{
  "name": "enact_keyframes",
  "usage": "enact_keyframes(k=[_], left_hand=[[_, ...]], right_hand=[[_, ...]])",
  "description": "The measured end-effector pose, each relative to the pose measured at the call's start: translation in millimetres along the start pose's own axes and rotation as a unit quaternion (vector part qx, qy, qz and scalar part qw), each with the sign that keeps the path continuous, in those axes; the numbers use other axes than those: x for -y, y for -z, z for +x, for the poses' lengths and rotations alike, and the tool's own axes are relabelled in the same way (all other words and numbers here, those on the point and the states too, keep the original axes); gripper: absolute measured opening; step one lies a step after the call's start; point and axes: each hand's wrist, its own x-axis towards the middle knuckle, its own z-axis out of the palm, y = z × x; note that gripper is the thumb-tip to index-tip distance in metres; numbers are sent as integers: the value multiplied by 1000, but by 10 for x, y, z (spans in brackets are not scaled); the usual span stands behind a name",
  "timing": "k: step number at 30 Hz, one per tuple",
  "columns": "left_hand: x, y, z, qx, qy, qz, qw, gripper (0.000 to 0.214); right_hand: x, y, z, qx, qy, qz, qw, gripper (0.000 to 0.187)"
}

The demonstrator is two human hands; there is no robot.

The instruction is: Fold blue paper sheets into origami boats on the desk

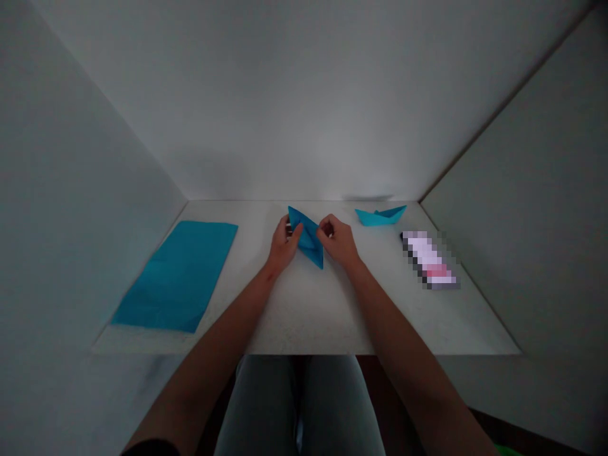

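Between my two hands a blue paper boat is held up over the table, tilted so that one tip points up and left and the other down and right. My left hand grips its left side, with the thumb on the near face and the fingers behind. On the right edge, my right hand pinches the paper between thumb and curled fingers. Farther right, a second blue paper boat rests upright near the back of the table.
Blue paper sheets or one sheet lie flat on the left of the white table. A phone, its screen blurred out, lies at the right. Walls close in the table at the back and both sides.
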Motion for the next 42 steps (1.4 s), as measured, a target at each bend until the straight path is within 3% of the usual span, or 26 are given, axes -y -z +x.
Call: enact_keyframes(k=[3,7,14,21,26,33,39,42], left_hand=[[37,18,50,2,10,-38,999,44],[-3,133,70,14,13,-2,1000,43],[-100,181,63,53,-106,86,989,50],[-101,174,13,-19,-61,34,997,21],[-134,177,-7,-1,-88,67,994,10],[-177,166,-22,1,-66,105,992,28],[-122,193,8,-6,-79,170,982,8],[-122,197,33,-6,-87,132,987,14]], right_hand=[[-9,-80,-27,26,6,21,999,10],[-67,-118,-5,54,10,66,996,19],[-188,-172,19,93,7,137,986,33],[-210,-177,-5,90,-6,125,988,36],[-178,-163,-24,76,-19,112,991,41],[-125,-163,-49,79,18,66,995,33],[-135,-188,-65,92,35,30,995,21],[-113,-160,-52,88,39,14,995,16]])
